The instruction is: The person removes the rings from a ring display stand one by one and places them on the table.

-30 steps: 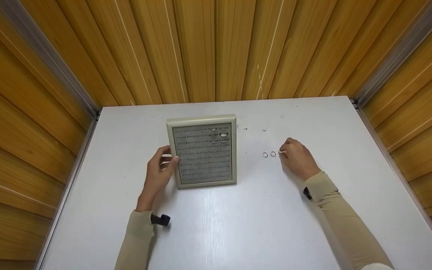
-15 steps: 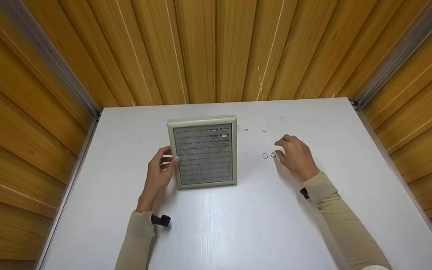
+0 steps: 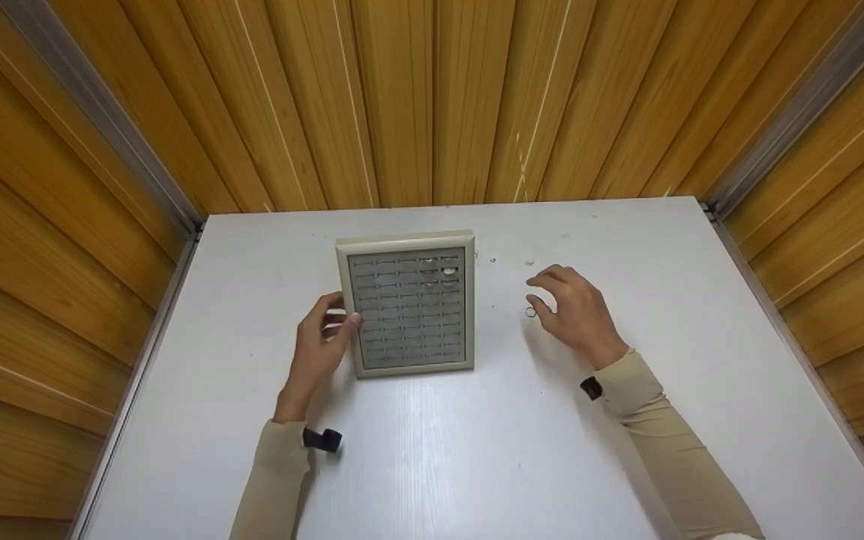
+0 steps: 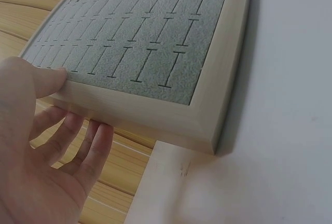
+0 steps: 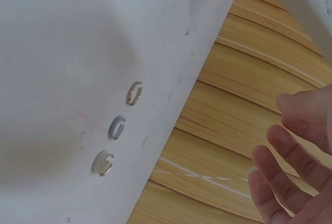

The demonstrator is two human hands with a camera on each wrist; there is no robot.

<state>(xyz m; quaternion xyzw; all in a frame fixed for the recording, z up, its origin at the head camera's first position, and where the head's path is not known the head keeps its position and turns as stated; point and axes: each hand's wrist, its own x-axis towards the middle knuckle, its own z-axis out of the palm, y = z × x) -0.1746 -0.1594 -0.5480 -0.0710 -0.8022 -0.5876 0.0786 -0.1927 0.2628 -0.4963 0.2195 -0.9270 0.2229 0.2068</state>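
Note:
A ring display tray [image 3: 469, 322] with a pale frame and grey slotted padding stands tilted up on the white table, several rings [image 3: 448, 271] in its upper right slots. My left hand [image 3: 317, 337] grips its left side, thumb on the front edge and fingers behind. To the right, my right hand [image 3: 582, 315] hovers above the table with thumb and fingers apart, nothing between them. One loose ring [image 3: 530, 312] shows by its thumb. In the right wrist view three rings lie in a row: a thin gold-toned ring [image 5: 129, 99], a silver ring [image 5: 113, 128] and a wider ring [image 5: 96, 164].
Small shiny bits [image 3: 529, 262] lie on the table [image 3: 417, 465] farther back, right of the tray. Wood-patterned walls [image 3: 402, 105] rise behind the table and at both sides. A black wrist camera [image 3: 331, 440] sits on the left wrist, another [image 3: 591, 388] on the right.
The right hand has let go of the rightmost ring, spread its fingers and moved left over the row, covering rings seen before. The left hand and tray have stayed in place.

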